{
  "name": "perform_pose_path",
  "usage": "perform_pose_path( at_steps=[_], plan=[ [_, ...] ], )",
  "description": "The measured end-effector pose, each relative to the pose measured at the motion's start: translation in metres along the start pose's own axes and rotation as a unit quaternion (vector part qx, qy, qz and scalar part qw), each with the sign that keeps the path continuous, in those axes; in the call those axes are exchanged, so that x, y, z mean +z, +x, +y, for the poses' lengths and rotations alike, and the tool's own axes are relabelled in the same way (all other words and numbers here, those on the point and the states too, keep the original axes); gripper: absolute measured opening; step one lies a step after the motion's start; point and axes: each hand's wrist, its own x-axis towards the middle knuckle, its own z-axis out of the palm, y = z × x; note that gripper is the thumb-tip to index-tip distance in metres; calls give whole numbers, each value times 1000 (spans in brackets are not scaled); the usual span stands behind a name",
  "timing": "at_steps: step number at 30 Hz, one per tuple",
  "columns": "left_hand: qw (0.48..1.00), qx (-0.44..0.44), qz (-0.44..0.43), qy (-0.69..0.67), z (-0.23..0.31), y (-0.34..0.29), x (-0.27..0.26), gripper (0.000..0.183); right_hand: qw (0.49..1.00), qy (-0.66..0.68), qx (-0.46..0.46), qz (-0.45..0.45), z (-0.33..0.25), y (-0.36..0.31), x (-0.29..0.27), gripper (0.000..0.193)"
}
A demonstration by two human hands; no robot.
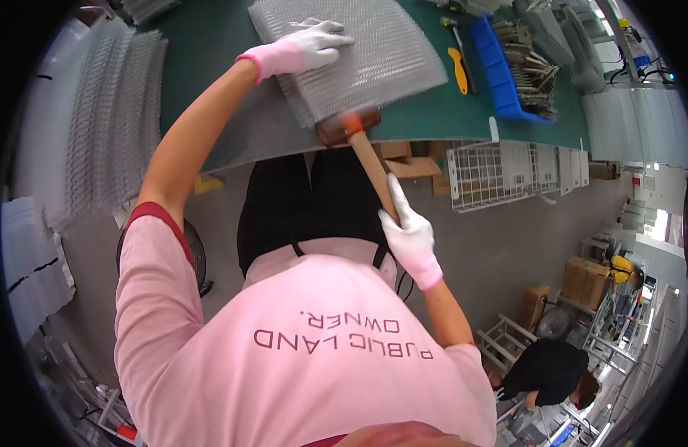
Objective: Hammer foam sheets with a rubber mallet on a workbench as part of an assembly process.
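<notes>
At the left of the frame, a pile of clear mesh sheets stands beside the green desk. In the upper middle, your left hand lies on the mesh stack; light pressure could let its layers slide, and a stray swing could catch your fingers. That arm reaches well forward, palm down, fingers spread. At the stack's near edge is the head of your mallet, slightly blurred; I can't tell whether it touches. A loose grip could let it twist and dent the mesh. Your right hand wraps the wooden handle, index finger stretched along it, forearm low. At the upper right, a yellow-handled tool lies near a blue bin.
</notes>
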Motion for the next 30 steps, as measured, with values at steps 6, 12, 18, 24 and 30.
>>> perform_pose_path(
  at_steps=[6,12,18,24,30],
  plan=[
    [993,-52,-36,99,-29,-17,-17,90,977,90,-138,134,47,2,-36,72],
    [981,-69,-103,151,32,-71,-36,97,968,61,-168,178,65,6,-63,70],
    [962,-116,-59,240,104,-105,-10,97,961,20,-192,200,73,23,-67,63],
    [937,-221,56,266,117,-2,24,87,959,126,-153,201,42,67,-79,55],
    [970,-36,-49,235,58,20,-6,55,934,227,-142,236,46,88,-94,64]
  ],
)
